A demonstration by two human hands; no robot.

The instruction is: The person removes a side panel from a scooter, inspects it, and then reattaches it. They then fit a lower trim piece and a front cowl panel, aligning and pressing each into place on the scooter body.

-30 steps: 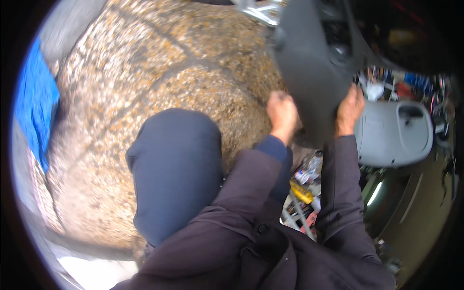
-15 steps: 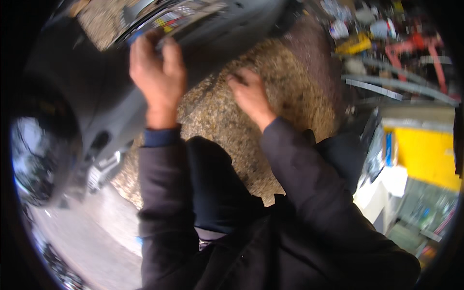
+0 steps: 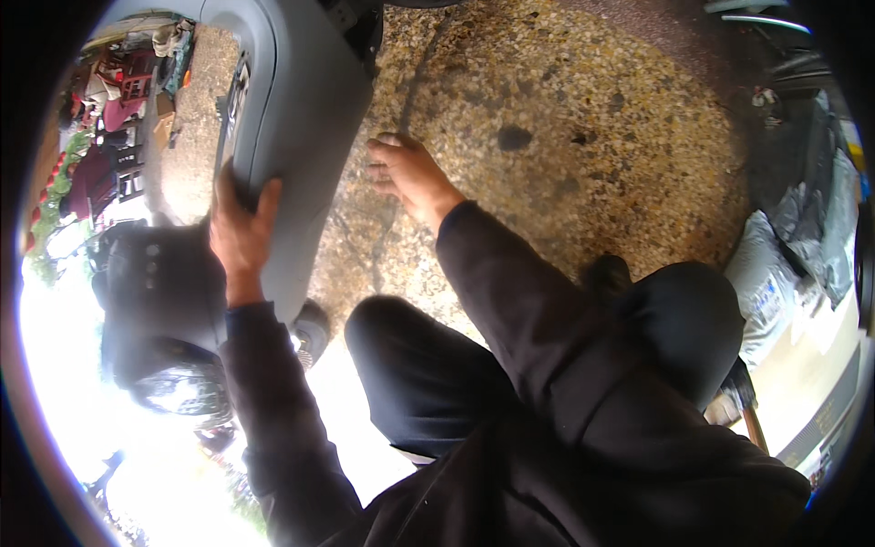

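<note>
A grey car door [image 3: 314, 118] with a curved panel stands at the left, and a black side-mirror-like housing [image 3: 164, 264] juts out beside it. My left hand [image 3: 241, 228] grips the door's panel, thumb on the near face and fingers along its far side, where the fingertips are partly hidden. To the right of the door, my right hand [image 3: 410, 175] hangs over the pebbled floor [image 3: 583, 182]. Its fingers are apart and loosely bent, with nothing in them.
Clear plastic bags [image 3: 770, 287] lie at the right, near a wooden-handled hammer [image 3: 752, 419] by my knee. Dark stains mark the floor. Furniture and clutter [image 3: 114, 137] stand beyond the door. Strong glare fills the lower left.
My view has swung, so the door now stands more upright in the picture. My left hand has come down along the panel. The clutter at the upper right has largely left view.
</note>
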